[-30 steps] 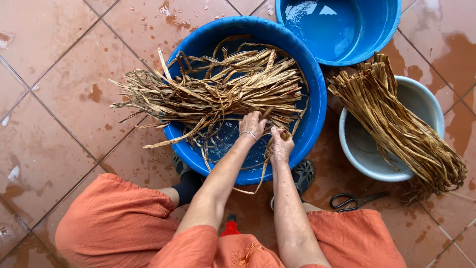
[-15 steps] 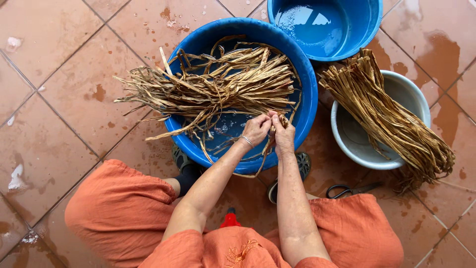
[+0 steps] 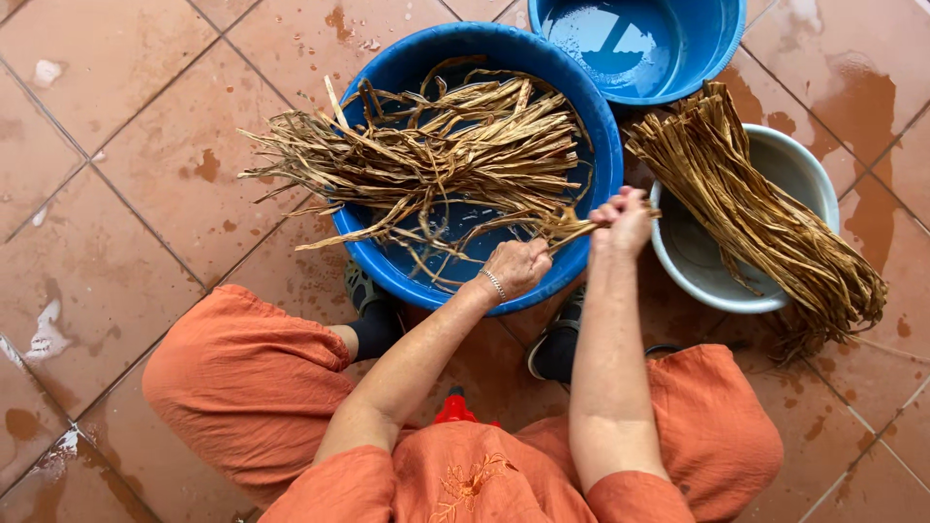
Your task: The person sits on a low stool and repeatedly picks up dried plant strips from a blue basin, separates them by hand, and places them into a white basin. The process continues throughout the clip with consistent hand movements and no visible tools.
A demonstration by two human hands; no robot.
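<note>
- Left hand (image 3: 516, 267): fingers curled around a bundle of dry brown strips (image 3: 567, 228), at the near rim of the big blue basin (image 3: 387, 266).
- Right hand (image 3: 625, 219): fisted tight on the same bundle, now lifted rightward past the rim, toward the grey bowl (image 3: 804, 165).
- Beyond the fingers: small blue tub (image 3: 722, 44) of water.

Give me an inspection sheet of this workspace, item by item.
Surface: tiled floor, terracotta, wet patches.
Job's things: big blue basin holding water and dry strips; a twisted bunch of strips stretches between both hands.
Clutter: grey basin with a second strip bundle draped across it; smaller blue tub of water.
Grippers: left hand and right hand both closed on the bunch, above the big basin's near rim.
Cables: nothing seen.
Surroundings: orange trousers, dark shoes.
</note>
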